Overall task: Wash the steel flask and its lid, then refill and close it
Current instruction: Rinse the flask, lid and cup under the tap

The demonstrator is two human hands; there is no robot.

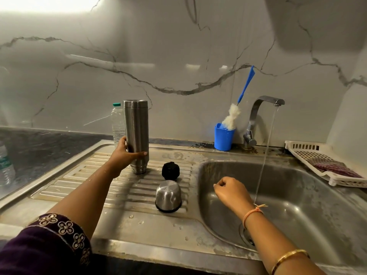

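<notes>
While water runs from the tap (266,108) well to the right of the steel flask (136,132), a person's left arm reaches forward with the left hand (127,153) wrapped round the flask's lower body, its grip clamped on the metal. The flask stands neck-down on the ribbed drainboard (79,175). Just right of the flask sits the black stopper (170,171); nearer the camera from the flask, the steel cup lid (168,196) rests rim-down. Further right of the flask, the right hand (230,190) hangs over the sink basin (297,195), wrist bent, fingers loosely curled, its grip slack and empty. A plastic bottle (117,124) stands just behind the flask.
</notes>
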